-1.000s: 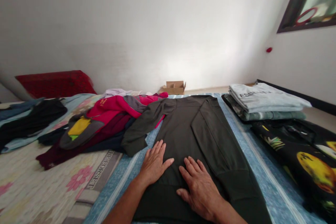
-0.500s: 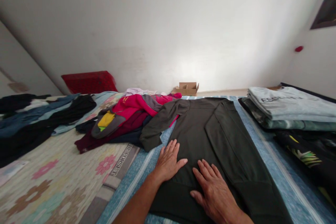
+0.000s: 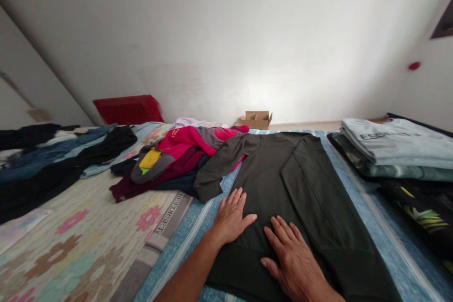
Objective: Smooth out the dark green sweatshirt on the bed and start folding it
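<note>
A dark olive sweatshirt (image 3: 283, 184) lies flat on a blue striped bedspread (image 3: 198, 222), one sleeve folded across its front and the other sleeve (image 3: 215, 170) trailing off to the left. My left hand (image 3: 231, 217) rests palm down on its lower left part, fingers stretched out. Just right of it, my right hand (image 3: 293, 259) also presses flat on the lower hem area with the fingers spread. Neither hand holds anything.
A heap of pink, maroon and grey clothes (image 3: 177, 155) lies left of the sweatshirt. Dark garments (image 3: 53, 160) spread at the far left. Folded shirts (image 3: 392, 146) are stacked at the right. A red pillow (image 3: 127, 108) and a small cardboard box (image 3: 256, 119) sit by the wall.
The view has swung to the left, so the stack at the right has slid toward the edge. Both hands stay flat on the sweatshirt in about the same spot.
</note>
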The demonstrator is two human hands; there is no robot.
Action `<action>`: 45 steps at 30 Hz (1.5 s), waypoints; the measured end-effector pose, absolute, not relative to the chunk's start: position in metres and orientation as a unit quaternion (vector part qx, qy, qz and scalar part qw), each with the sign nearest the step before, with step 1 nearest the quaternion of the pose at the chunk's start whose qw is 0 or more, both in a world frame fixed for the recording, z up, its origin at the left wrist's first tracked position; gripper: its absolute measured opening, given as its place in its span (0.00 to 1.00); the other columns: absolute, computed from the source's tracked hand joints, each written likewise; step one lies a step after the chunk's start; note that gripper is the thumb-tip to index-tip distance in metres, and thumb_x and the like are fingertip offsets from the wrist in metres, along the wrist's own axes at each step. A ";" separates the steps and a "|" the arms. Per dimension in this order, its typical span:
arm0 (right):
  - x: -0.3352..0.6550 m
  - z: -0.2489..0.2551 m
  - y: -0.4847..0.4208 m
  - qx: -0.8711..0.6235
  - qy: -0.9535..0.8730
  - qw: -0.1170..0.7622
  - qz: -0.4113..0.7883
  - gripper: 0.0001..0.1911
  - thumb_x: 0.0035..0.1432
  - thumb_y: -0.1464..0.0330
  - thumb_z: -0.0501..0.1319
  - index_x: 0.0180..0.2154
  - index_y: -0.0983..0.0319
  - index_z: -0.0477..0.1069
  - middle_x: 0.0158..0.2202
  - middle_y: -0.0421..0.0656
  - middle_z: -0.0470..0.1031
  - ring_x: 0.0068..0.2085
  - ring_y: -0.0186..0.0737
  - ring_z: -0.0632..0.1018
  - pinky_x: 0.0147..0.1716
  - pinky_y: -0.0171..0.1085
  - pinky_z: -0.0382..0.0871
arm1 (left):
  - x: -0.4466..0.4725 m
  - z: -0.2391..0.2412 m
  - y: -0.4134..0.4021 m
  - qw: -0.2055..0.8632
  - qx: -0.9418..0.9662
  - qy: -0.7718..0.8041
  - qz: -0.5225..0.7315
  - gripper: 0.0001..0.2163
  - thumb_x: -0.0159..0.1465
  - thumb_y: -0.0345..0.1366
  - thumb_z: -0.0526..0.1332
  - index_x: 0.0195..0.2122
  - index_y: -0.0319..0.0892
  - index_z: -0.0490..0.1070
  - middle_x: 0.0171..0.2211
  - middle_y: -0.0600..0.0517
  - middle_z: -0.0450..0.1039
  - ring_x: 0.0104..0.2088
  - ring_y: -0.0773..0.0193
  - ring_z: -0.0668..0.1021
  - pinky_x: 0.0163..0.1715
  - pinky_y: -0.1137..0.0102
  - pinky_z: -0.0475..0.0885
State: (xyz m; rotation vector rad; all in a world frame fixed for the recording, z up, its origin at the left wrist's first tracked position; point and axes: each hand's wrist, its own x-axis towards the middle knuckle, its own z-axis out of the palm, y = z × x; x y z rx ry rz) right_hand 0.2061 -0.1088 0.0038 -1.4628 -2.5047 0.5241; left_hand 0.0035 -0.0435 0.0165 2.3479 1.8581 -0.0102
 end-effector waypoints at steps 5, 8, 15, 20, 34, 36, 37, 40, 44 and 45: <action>0.206 0.006 -0.109 -0.496 -0.843 0.100 0.181 0.30 0.59 0.55 0.54 0.60 0.60 0.59 0.64 0.48 0.51 0.64 0.52 0.51 0.61 0.53 0.45 | 0.002 0.014 -0.043 0.067 0.787 0.613 0.004 0.35 0.62 0.55 0.47 0.64 0.35 0.50 0.66 0.42 0.44 0.65 0.52 0.48 0.61 0.53 0.48; 0.206 0.007 -0.109 -0.496 -0.843 0.099 0.182 0.30 0.59 0.55 0.53 0.60 0.60 0.59 0.64 0.48 0.51 0.64 0.52 0.51 0.61 0.52 0.46 | 0.001 0.013 -0.043 0.063 0.789 0.611 0.007 0.34 0.63 0.55 0.47 0.63 0.36 0.50 0.65 0.42 0.44 0.65 0.52 0.48 0.61 0.52 0.49; 0.206 0.004 -0.109 -0.496 -0.843 0.103 0.179 0.31 0.59 0.54 0.53 0.60 0.60 0.59 0.64 0.48 0.51 0.64 0.52 0.51 0.62 0.52 0.45 | 0.000 0.012 -0.042 0.060 0.791 0.609 0.012 0.34 0.62 0.55 0.47 0.63 0.36 0.50 0.65 0.42 0.45 0.65 0.52 0.48 0.61 0.53 0.49; 0.207 0.002 -0.107 -0.491 -0.842 0.117 0.191 0.32 0.59 0.50 0.51 0.61 0.58 0.58 0.65 0.47 0.50 0.65 0.50 0.50 0.62 0.51 0.43 | 0.000 0.012 -0.040 0.050 0.791 0.610 0.014 0.33 0.63 0.55 0.47 0.63 0.37 0.52 0.65 0.42 0.46 0.65 0.53 0.50 0.61 0.54 0.49; 0.207 0.005 -0.109 -0.496 -0.844 0.105 0.177 0.31 0.60 0.53 0.51 0.61 0.59 0.58 0.64 0.48 0.52 0.65 0.50 0.51 0.62 0.50 0.44 | 0.001 0.013 -0.042 0.060 0.788 0.613 0.019 0.34 0.62 0.55 0.48 0.63 0.35 0.52 0.65 0.41 0.45 0.65 0.52 0.49 0.61 0.53 0.49; 0.206 0.007 -0.110 -0.499 -0.844 0.100 0.170 0.31 0.59 0.54 0.52 0.60 0.60 0.58 0.64 0.48 0.52 0.64 0.50 0.51 0.61 0.50 0.45 | 0.001 0.012 -0.042 0.061 0.789 0.611 0.019 0.34 0.62 0.55 0.48 0.63 0.35 0.51 0.65 0.42 0.46 0.65 0.52 0.49 0.61 0.53 0.49; 0.206 0.008 -0.111 -0.499 -0.845 0.097 0.168 0.31 0.59 0.54 0.52 0.60 0.60 0.58 0.64 0.48 0.52 0.64 0.50 0.51 0.61 0.51 0.45 | 0.001 0.012 -0.042 0.062 0.789 0.611 0.018 0.34 0.62 0.55 0.47 0.63 0.35 0.51 0.65 0.42 0.46 0.65 0.52 0.49 0.61 0.53 0.49; 0.206 0.009 -0.111 -0.498 -0.847 0.088 0.167 0.31 0.60 0.54 0.51 0.61 0.60 0.58 0.64 0.48 0.51 0.64 0.50 0.51 0.61 0.51 0.45 | 0.001 0.012 -0.043 0.067 0.788 0.611 0.017 0.34 0.63 0.55 0.47 0.63 0.36 0.51 0.65 0.42 0.45 0.65 0.52 0.48 0.61 0.53 0.49; 0.206 0.010 -0.110 -0.497 -0.848 0.079 0.166 0.30 0.60 0.54 0.50 0.61 0.60 0.58 0.64 0.48 0.51 0.64 0.50 0.51 0.61 0.51 0.46 | 0.001 0.013 -0.044 0.073 0.785 0.615 0.012 0.34 0.63 0.55 0.47 0.63 0.35 0.50 0.66 0.42 0.44 0.65 0.53 0.48 0.61 0.53 0.48; 0.206 0.011 -0.110 -0.496 -0.849 0.078 0.166 0.30 0.60 0.54 0.50 0.61 0.60 0.58 0.64 0.48 0.51 0.64 0.50 0.51 0.61 0.51 0.46 | 0.002 0.014 -0.044 0.074 0.784 0.616 0.010 0.34 0.63 0.55 0.47 0.63 0.35 0.50 0.66 0.42 0.44 0.65 0.53 0.47 0.61 0.53 0.48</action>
